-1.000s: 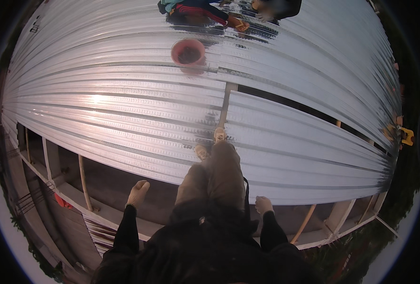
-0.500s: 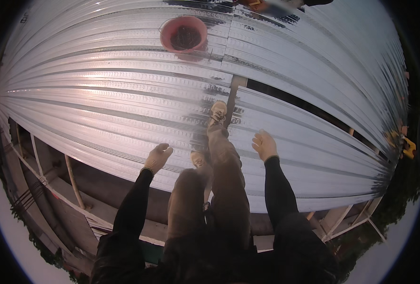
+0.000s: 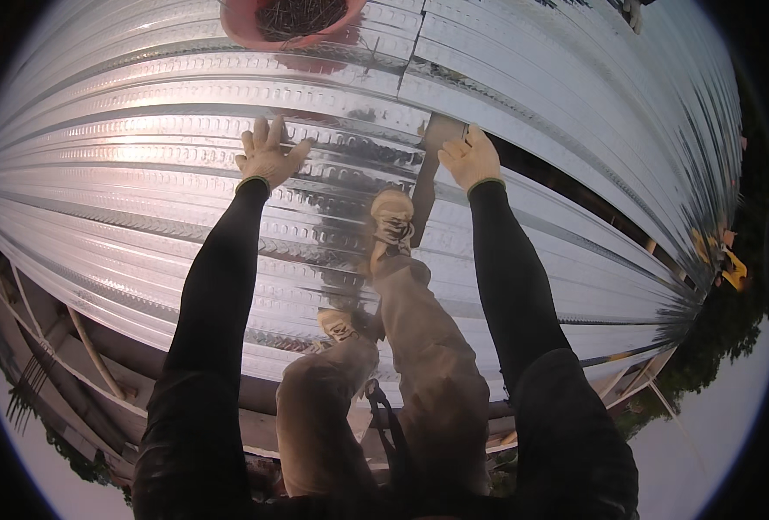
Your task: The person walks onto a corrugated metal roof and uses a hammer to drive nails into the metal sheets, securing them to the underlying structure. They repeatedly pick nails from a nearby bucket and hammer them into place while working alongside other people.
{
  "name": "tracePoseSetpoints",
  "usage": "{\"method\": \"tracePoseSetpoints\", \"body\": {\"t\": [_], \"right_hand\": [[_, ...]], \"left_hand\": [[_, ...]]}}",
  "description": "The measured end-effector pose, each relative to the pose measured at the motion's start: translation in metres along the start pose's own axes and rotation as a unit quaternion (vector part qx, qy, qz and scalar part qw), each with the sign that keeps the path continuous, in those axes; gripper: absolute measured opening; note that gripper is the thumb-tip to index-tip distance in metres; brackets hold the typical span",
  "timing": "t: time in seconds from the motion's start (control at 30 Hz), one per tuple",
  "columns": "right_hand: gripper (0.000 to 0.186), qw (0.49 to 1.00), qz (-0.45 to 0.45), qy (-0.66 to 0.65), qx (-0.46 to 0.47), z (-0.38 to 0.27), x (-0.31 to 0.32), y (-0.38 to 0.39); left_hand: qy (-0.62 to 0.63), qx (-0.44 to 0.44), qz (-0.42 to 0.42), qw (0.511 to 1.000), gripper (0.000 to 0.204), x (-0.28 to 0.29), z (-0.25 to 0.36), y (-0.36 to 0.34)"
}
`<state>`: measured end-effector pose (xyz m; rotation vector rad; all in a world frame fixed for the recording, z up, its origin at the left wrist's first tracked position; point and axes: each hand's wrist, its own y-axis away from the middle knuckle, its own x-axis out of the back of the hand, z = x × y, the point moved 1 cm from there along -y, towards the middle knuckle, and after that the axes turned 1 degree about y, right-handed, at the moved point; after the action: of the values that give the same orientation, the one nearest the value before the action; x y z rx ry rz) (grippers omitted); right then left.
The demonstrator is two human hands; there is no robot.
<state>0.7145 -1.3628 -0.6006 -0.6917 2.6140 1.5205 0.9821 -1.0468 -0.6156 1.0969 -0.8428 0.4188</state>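
Ribbed, shiny metal sheets (image 3: 142, 191) spread under and ahead of me. My left hand (image 3: 267, 160), in a cream work glove, is open with its fingers spread, over or on the ribs; contact cannot be told. Gloved too, my right hand (image 3: 471, 160) has curled fingers beside the near end of a long dark gap (image 3: 566, 186) between sheets. Whether it grips a sheet edge is hidden. A grey beam (image 3: 423, 191) shows between the hands, near my forward shoe (image 3: 392, 217).
A pink bucket (image 3: 244, 35) of thin dark pieces stands on the sheets at the top. Behind my feet the roof edge drops to open framing (image 3: 98, 355). A yellow object (image 3: 735, 270) lies at the far right edge. Something dark hangs between my legs (image 3: 383, 420).
Both my hands have reached forward, the left spreading its fingers, the right arriving at the gap's end. My view has moved closer to the bucket, and my body leans further forward.
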Motion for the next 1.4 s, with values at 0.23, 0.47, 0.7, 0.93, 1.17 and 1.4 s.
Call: {"method": "tracePoseSetpoints", "body": {"t": [0.23,0.47,0.7,0.93,1.17,1.4], "right_hand": [[0.054,0.963,0.064,-0.26,-0.018,0.011,0.02,-0.094],[0.025,0.899,0.131,-0.415,0.048,0.023,0.018,-0.145],[0.019,0.872,0.152,-0.458,0.084,0.027,0.008,-0.162],[0.024,0.886,0.09,-0.45,0.068,0.031,0.018,-0.163],[0.025,0.9,0.079,-0.418,0.097,0.019,0.007,-0.148],[0.017,0.926,0.077,-0.354,0.108,0.009,0.008,-0.125]], "left_hand": [[-0.083,-0.027,0.029,0.996,0.12,-0.037,-0.016,-0.009],[-0.065,-0.024,0.035,0.997,0.117,-0.025,-0.012,-0.006],[-0.051,-0.017,-0.002,0.999,0.125,-0.017,-0.008,-0.002],[-0.057,-0.006,-0.022,0.998,0.126,-0.008,-0.002,0.002],[0.008,-0.004,0.064,0.998,0.098,0.009,0.043,0.001],[0.546,-0.078,-0.11,0.827,0.082,-0.032,0.173,-0.078]]}}
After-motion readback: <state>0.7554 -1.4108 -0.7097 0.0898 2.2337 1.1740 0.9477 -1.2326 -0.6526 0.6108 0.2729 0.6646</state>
